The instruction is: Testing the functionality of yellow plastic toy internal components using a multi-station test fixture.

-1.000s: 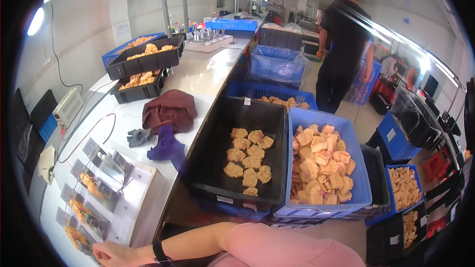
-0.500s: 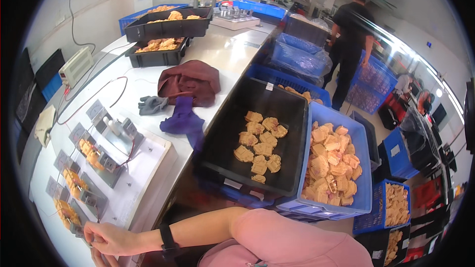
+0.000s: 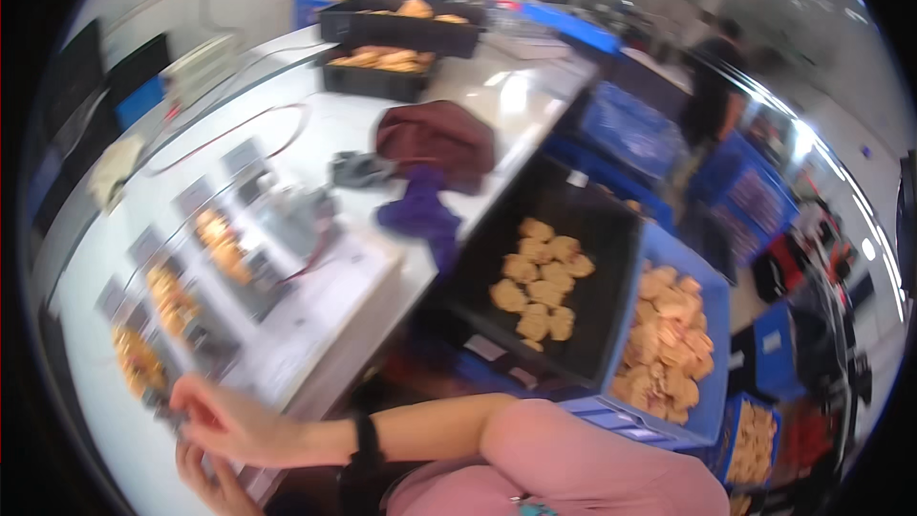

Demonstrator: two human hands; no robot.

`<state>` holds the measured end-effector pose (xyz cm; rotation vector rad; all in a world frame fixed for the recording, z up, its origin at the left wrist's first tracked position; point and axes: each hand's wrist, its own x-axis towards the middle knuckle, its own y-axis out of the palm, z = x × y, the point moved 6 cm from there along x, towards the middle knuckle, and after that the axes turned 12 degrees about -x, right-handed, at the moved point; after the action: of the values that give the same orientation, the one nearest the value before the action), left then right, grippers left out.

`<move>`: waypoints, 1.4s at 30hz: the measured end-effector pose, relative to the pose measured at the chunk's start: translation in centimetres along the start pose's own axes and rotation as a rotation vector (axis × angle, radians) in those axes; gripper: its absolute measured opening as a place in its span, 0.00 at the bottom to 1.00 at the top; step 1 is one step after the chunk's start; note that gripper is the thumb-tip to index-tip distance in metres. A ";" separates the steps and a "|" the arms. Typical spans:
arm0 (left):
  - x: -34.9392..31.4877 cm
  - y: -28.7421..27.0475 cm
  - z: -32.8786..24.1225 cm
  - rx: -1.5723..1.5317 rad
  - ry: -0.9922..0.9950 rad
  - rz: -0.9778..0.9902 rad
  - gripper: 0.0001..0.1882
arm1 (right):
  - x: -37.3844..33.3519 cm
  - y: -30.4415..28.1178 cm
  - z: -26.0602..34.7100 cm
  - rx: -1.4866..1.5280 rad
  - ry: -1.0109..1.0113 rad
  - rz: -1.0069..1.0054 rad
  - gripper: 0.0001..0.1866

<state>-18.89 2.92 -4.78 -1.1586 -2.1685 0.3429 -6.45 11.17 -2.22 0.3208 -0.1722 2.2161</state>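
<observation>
My right hand [image 3: 229, 423], with a black band on its wrist, is at the front end of the nearest fixture. Its thumb and fingers are pinched together; what lies between them is blurred. Below it shows part of my left hand [image 3: 212, 485], its fingers bent toward the same spot and smeared. That fixture carries a tan molded piece [image 3: 138, 363]. Beside it, a second fixture [image 3: 205, 349] bears another tan piece [image 3: 172, 296], and a third piece [image 3: 223, 244] sits in the one beyond. The farthest fixture [image 3: 296, 220] shows a pale metal part and no tan piece.
To the right stand a black bin [image 3: 478, 296] with several tan pieces and a blue crate [image 3: 714, 344] heaped with more. A maroon cloth [image 3: 435, 143], purple cloth [image 3: 420, 215] and grey glove [image 3: 361, 169] lie on the table. A person [image 3: 712, 86] stands far back.
The view has swung, so the scene sits farther right and is blurred. My hands stay at the nearest fixture, my right hand a little higher in the picture.
</observation>
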 end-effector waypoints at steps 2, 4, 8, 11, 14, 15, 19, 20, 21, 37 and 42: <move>-0.9 -0.2 0.7 0.015 -0.059 -0.106 0.10 | -0.3 -0.3 -0.4 0.032 -0.009 -0.025 0.14; -2.1 -0.2 0.4 -0.040 0.006 -0.160 0.09 | -0.8 -0.6 -0.9 0.000 -0.044 -0.054 0.14; -2.5 -0.3 -0.6 -0.067 -0.030 -0.168 0.07 | -0.8 -0.7 -0.4 0.200 -0.027 -0.047 0.17; -1.6 -1.1 -2.2 -0.100 -0.031 -0.212 0.08 | -1.2 -2.7 3.1 0.071 -0.135 -0.073 0.15; -1.4 -1.1 -2.6 -0.129 -0.059 -0.192 0.08 | -1.9 -6.1 6.2 -0.407 -0.268 -0.148 0.11; -1.4 -1.1 -2.5 -0.129 -0.048 -0.191 0.08 | -2.1 -6.9 6.9 -0.718 -0.351 -0.208 0.09; -2.6 -0.8 -0.7 -0.136 -0.048 -0.204 0.08 | -2.1 -8.7 4.8 -1.036 -0.278 -0.174 0.09; -2.8 -0.8 -0.1 -0.113 -0.029 -0.197 0.08 | -2.2 -8.4 4.3 -1.100 -0.335 -0.132 0.09; -3.0 -0.7 0.5 -0.127 -0.023 -0.191 0.09 | -2.4 -8.1 3.8 -1.069 -0.389 -0.129 0.09; -1.7 -0.7 -1.0 -0.079 0.222 -0.109 0.12 | -2.0 -7.9 -0.4 -0.895 -0.467 -0.126 0.06; -1.7 -0.6 -1.5 -0.084 0.224 -0.143 0.13 | -2.0 -7.9 -0.3 -0.848 -0.469 -0.140 0.05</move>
<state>-17.57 1.07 -4.08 -1.0265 -2.0695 0.0563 0.94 14.57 -2.96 0.3478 -1.2502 1.7057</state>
